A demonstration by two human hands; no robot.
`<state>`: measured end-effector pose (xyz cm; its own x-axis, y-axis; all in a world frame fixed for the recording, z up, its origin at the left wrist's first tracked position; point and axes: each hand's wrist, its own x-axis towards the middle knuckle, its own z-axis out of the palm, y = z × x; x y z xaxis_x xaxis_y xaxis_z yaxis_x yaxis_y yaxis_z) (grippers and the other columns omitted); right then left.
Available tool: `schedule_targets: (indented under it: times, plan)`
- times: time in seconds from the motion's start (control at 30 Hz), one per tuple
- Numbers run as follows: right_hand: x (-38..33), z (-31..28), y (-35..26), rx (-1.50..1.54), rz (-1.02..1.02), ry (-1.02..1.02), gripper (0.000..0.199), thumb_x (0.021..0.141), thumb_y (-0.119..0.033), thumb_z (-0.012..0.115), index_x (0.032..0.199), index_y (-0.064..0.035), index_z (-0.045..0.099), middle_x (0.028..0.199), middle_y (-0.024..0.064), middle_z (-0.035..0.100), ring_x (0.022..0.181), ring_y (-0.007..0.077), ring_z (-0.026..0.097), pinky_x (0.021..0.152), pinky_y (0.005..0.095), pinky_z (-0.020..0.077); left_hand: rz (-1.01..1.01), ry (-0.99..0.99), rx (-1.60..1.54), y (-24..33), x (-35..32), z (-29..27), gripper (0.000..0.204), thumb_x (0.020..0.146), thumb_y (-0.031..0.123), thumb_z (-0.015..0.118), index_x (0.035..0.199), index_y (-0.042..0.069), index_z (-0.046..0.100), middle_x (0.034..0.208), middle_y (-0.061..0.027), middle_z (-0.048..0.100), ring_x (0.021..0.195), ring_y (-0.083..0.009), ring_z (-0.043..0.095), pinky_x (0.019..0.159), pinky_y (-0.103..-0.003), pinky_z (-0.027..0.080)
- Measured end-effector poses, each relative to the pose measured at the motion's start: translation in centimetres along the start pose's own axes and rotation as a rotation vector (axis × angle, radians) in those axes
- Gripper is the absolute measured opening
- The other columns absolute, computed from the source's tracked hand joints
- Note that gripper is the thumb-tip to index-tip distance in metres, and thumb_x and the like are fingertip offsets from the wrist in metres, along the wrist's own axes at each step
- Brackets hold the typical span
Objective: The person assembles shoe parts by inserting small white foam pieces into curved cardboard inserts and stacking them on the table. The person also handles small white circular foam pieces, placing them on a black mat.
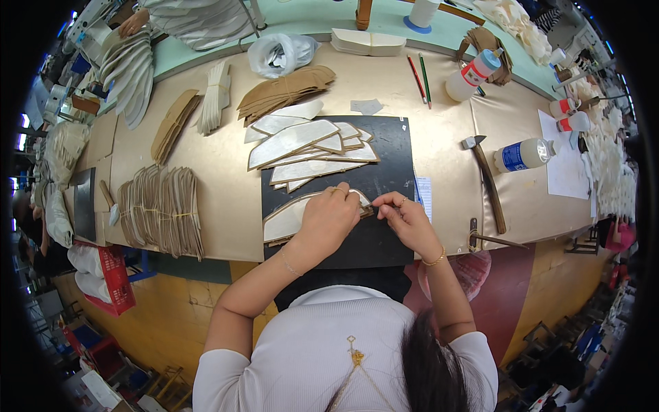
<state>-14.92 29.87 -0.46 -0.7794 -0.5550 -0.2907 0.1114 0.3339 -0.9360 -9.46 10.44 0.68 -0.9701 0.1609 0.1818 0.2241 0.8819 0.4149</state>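
The left hand [326, 223], fingers bent, presses on a curved, brown-edged white panel [288, 218] by the black mat's [388, 246] left edge; I cannot tell whether it grips. The right hand's [412, 221] thumb and forefinger nearly meet at the panel's right tip, any hold unclear. Similar panels [292, 144] overlap the mat's far left corner.

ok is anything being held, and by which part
Left hand rests on the nearest panel, toward its right end; right hand is at that end, pinch unclear.
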Motion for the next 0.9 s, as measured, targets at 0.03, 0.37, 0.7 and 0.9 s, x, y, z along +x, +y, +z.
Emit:
schedule_targets:
  times: [0.03,0.37,0.7,0.9]
  plan:
    - [0.0,0.0,-0.2,-0.014,0.003,0.004,0.016,0.096,-0.007,0.053,0.107,-0.003,0.064,0.079,0.0022,0.063,0.064,0.0062,0.051,0.06,0.0213,0.0427,0.0,-0.002,0.004,0.0,-0.1,0.0,0.013,0.078,0.011,0.068,0.079,0.003,0.059,0.082,-0.0103,0.055,0.075,-0.0269,0.061,0.064,-0.037,0.051]
    - [1.1,2.8,-0.9,-0.46,-0.451,0.204,0.011,0.086,-0.01,0.067,0.095,-0.0037,0.065,0.082,0.0071,0.057,0.067,0.0228,0.061,0.058,0.0314,0.0479,-0.313,0.145,-0.118,-0.1,-2.9,-2.0,0.009,0.076,0.005,0.068,0.081,0.002,0.062,0.087,-0.0112,0.056,0.074,-0.0296,0.061,0.065,-0.038,0.051]
    - [2.8,2.8,-2.1,-0.917,-0.811,-0.011,0.009,0.078,-0.011,0.065,0.085,-0.0074,0.066,0.079,0.0042,0.054,0.069,0.0192,0.058,0.063,0.0323,0.0458,-0.359,0.232,-0.25,-0.1,-4.7,-1.0,0.009,0.076,0.002,0.069,0.082,0.0,0.063,0.09,-0.0127,0.055,0.074,-0.0303,0.06,0.066,-0.039,0.049]
    - [3.2,3.2,-2.8,-1.06,-0.977,-0.109,0.005,0.074,-0.01,0.061,0.073,-0.0051,0.061,0.078,0.0037,0.051,0.069,0.0176,0.057,0.065,0.0313,0.0458,-0.338,0.235,-0.268,-0.5,-4.6,-0.9,0.01,0.074,0.001,0.07,0.081,0.0,0.062,0.09,-0.0131,0.055,0.077,-0.0309,0.059,0.066,-0.039,0.048]
